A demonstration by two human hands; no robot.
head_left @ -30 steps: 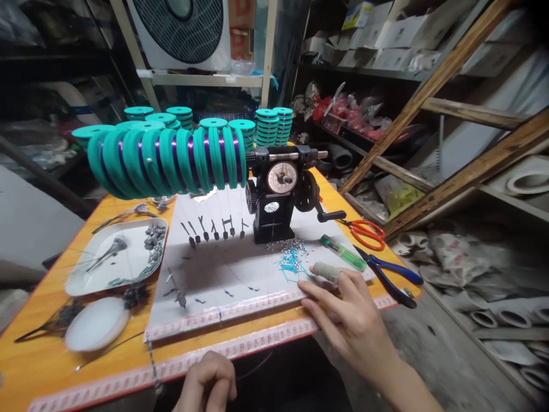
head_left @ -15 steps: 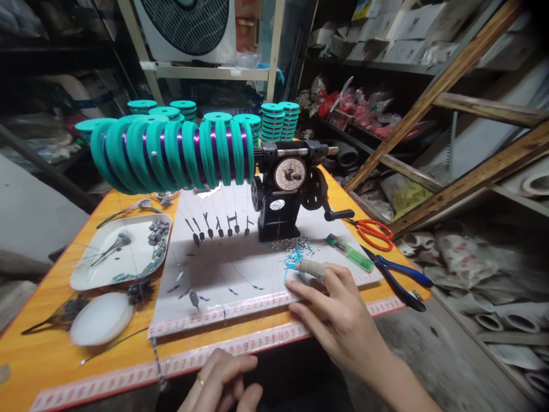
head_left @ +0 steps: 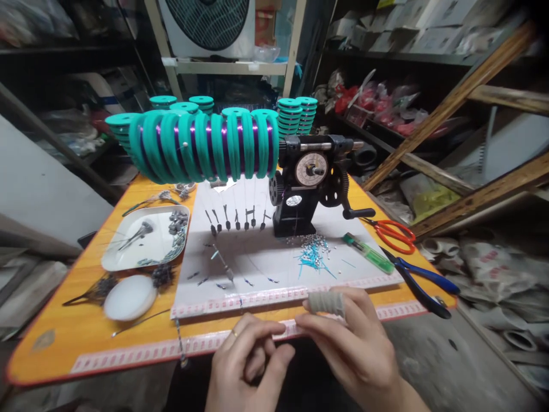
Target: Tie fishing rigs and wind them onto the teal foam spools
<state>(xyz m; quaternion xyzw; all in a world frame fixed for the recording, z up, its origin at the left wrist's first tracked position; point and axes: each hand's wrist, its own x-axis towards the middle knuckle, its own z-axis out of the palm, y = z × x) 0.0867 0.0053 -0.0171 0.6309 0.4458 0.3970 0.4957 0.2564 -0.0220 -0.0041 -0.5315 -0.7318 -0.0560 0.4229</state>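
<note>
My left hand [head_left: 253, 360] is low at the table's front edge, its index finger and thumb curled toward each other; anything between them is too small to make out. Close by on the right, my right hand [head_left: 351, 337] has thumb and index fingertips together, and what they may pinch cannot be made out. Grey tape wraps one of its fingers. Beyond it, a pile of small blue pieces and beads [head_left: 314, 254] lies on the white board [head_left: 266, 240]. A black winding machine [head_left: 295, 214] with teal spools [head_left: 206, 146] stands behind, fine lines hanging from the spools.
A white tray [head_left: 124, 254] and a round white lid [head_left: 130, 298] lie at the left. Toward the right are a green cutter [head_left: 369, 253], orange-handled scissors [head_left: 398, 234] and blue pliers [head_left: 429, 276]. More teal spools [head_left: 291, 114] stand at the back.
My right hand has drawn back from the blue pile to the table's front edge, beside my left hand. My left hand has come up further into view. The camera view has shifted.
</note>
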